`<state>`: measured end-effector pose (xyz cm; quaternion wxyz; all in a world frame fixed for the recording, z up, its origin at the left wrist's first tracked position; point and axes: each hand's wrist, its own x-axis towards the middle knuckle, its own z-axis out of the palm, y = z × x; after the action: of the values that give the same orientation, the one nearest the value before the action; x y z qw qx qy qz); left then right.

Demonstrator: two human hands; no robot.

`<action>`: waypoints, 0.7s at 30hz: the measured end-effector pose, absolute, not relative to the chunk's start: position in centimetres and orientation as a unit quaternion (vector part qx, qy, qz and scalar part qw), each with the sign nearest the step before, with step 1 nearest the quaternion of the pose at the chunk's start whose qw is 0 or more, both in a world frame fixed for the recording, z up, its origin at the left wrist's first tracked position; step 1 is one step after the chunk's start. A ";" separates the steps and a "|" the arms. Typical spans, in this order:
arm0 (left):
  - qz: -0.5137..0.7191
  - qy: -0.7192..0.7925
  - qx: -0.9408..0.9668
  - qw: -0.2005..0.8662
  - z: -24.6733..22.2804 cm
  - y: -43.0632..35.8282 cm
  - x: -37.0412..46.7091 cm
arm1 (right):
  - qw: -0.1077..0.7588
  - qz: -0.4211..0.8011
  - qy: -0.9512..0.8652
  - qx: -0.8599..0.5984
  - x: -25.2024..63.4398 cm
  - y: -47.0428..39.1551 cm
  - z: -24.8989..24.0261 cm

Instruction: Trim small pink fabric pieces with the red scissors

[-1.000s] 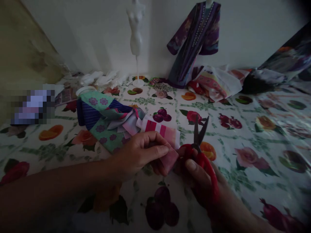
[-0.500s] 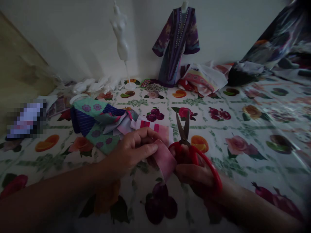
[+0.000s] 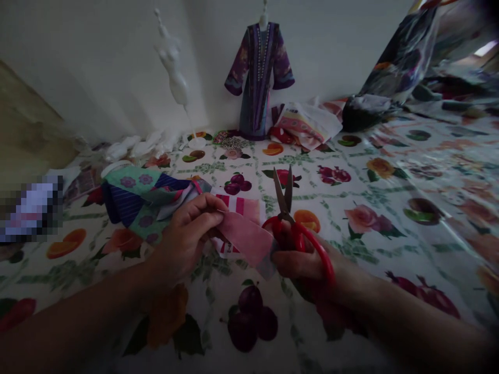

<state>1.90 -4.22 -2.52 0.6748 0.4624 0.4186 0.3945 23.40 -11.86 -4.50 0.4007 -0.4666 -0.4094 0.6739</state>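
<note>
A strip of pink fabric (image 3: 246,236) stretches between my hands above the table. My left hand (image 3: 191,228) pinches its left end between thumb and fingers. My right hand (image 3: 302,259) is closed around the red handles of a pair of scissors (image 3: 287,208), whose blades point away from me and stand a little apart. The right end of the strip reaches the fingers of my right hand. Under the strip lies a white piece with pink and magenta bands (image 3: 253,208). Left of it are crumpled green and blue fabric pieces (image 3: 136,200).
A small white mannequin (image 3: 173,67) and another dressed in a purple robe (image 3: 259,78) stand at the back. Plastic-wrapped items (image 3: 307,124) lie beside the robe. A floral tablecloth (image 3: 249,363) covers the table. A blurred-out object (image 3: 31,208) is at the left.
The pink strip, which was bent and drooping, is now drawn out flatter between my hands. My left hand has shifted left. The whole view has shifted slightly.
</note>
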 end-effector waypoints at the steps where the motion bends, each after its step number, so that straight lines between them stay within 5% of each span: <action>1: 0.398 0.419 0.456 0.676 -2.6 -4.2 1.9 | 0.397 0.686 -0.396 -0.463 23.5 -11.7 -4.3; 10: 0.394 0.395 0.352 0.751 -2.2 -4.0 2.0 | 0.421 0.696 -0.381 -0.439 23.0 -11.6 -3.2; 21: 0.120 0.393 0.514 0.753 -2.7 -4.5 1.5 | 0.425 0.690 -0.372 -0.452 23.6 -12.4 -5.6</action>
<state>1.48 -4.52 -2.74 0.7528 0.5140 0.3934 0.1197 23.59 -12.42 -5.64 0.4253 -0.4517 -0.3722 0.6903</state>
